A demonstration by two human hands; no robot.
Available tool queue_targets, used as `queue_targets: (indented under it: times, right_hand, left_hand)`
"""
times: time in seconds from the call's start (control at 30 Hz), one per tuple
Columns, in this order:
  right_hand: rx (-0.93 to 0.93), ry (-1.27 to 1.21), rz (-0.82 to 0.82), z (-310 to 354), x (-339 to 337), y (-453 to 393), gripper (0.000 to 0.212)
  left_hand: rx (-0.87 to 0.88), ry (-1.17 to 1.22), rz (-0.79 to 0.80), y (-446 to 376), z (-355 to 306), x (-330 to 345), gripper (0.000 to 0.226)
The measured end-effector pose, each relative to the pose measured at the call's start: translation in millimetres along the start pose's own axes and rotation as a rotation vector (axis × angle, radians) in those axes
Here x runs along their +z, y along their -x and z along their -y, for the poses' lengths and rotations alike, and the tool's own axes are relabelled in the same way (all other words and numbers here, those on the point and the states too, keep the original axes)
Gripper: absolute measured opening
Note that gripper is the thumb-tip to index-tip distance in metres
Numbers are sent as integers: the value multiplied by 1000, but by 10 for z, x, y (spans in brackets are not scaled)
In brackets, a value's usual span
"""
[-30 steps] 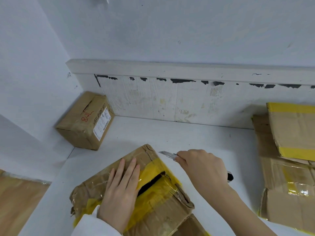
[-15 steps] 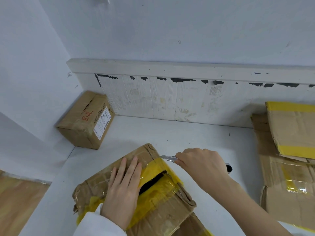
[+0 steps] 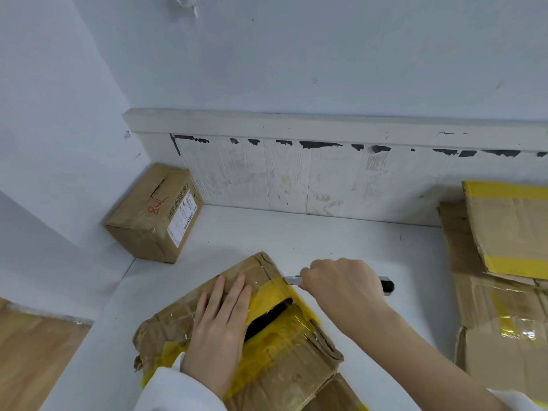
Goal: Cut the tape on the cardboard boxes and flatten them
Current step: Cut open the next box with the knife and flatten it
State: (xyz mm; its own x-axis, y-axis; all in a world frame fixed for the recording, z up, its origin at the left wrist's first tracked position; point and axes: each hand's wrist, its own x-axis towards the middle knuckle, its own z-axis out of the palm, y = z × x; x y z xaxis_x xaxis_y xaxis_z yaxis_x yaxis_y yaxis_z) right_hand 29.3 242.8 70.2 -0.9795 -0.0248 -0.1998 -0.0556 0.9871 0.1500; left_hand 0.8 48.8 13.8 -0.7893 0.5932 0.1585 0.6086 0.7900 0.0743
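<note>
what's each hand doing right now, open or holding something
Left hand: open, fingers straight, pressing flat on the taped cardboard box.
Right hand: closed around a utility knife, blade at the yellow tape.

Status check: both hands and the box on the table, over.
Left hand flat on the yellow-taped box, steadying. Right hand grips the utility knife, blade at the box's far edge. Seam partly open. Nothing in the way.

On the small sealed box (image 3: 154,215) in the corner I read red handwriting, seemingly "84L", beside a white shipping label (image 3: 182,218) whose barcode and print are too small for me.
</note>
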Motion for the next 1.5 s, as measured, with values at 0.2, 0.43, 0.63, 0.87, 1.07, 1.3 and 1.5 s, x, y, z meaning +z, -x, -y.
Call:
queue_targets:
  times: [0.2, 0.43, 0.63, 0.87, 1.07, 1.3, 1.5]
  right_hand:
    - [-2, -12, 19, -2, -26, 79, 18]
    - [39, -34, 49, 25, -25, 189, 24]
    - [18, -38, 60, 41, -68, 278, 21]
    - [20, -14, 46, -15, 23, 391, 21]
    - [135, -62, 32, -202, 199, 577, 16]
    - [114, -99, -7, -219, 244, 553, 32]
    - [107, -53, -39, -133, 212, 562, 30]
  left_hand:
    - [7, -7, -31, 7, -13, 19, 66]
    - [-17, 3, 27, 10, -9, 8, 78]
    - [-15, -29, 32, -2, -4, 14, 79]
    - [-3, -60, 41, 25, -34, -30, 71]
    - [-22, -101, 108, 15, -32, -95, 56]
    - [1, -97, 117, 33, -25, -86, 79]
    - [-4, -108, 158, 28, -27, -108, 61]
